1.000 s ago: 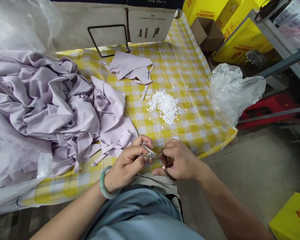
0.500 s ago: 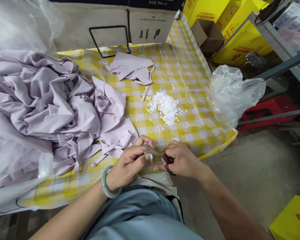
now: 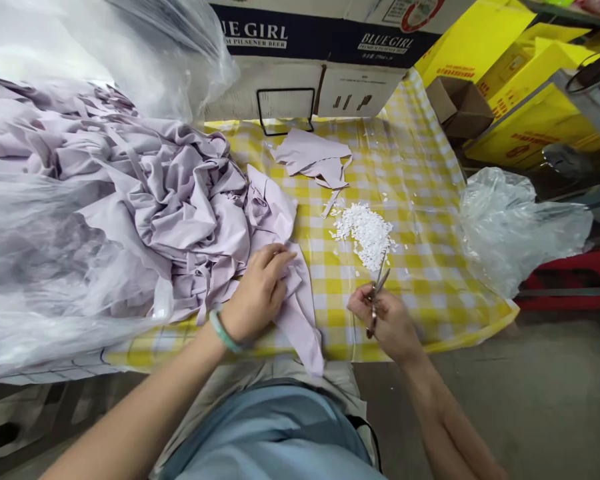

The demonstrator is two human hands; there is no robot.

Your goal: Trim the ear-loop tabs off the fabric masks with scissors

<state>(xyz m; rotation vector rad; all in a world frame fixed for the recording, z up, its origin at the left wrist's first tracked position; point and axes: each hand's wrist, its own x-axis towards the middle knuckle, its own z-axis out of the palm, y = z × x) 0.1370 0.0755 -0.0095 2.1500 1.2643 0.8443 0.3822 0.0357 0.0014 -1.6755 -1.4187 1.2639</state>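
My left hand (image 3: 257, 297), with a pale green bangle at the wrist, has its fingers curled onto a lilac fabric piece (image 3: 303, 327). That piece trails over the table's front edge. Just behind and left of the hand spreads a large heap of lilac fabric (image 3: 180, 207). In my right hand (image 3: 395, 327) is a small pair of scissors (image 3: 377, 297), blades a little apart and pointing away from me. Their tips come near a mound of small white slips (image 3: 367, 237). Another lilac piece with a thin strap (image 3: 313, 157) lies further back.
A yellow-and-white checked cloth (image 3: 425, 267) covers the table. Clear plastic (image 3: 130, 293) drapes over the left side, and a clear bag (image 3: 515, 227) hangs at the right edge. Cartons (image 3: 290, 70) and a black wire stand (image 3: 286, 91) border the back. Yellow boxes (image 3: 535, 133) stand beyond.
My left hand has moved left from the scissors to the fabric, and a lilac piece now extends toward me. The scissors have swung to point away. The view has shifted left.
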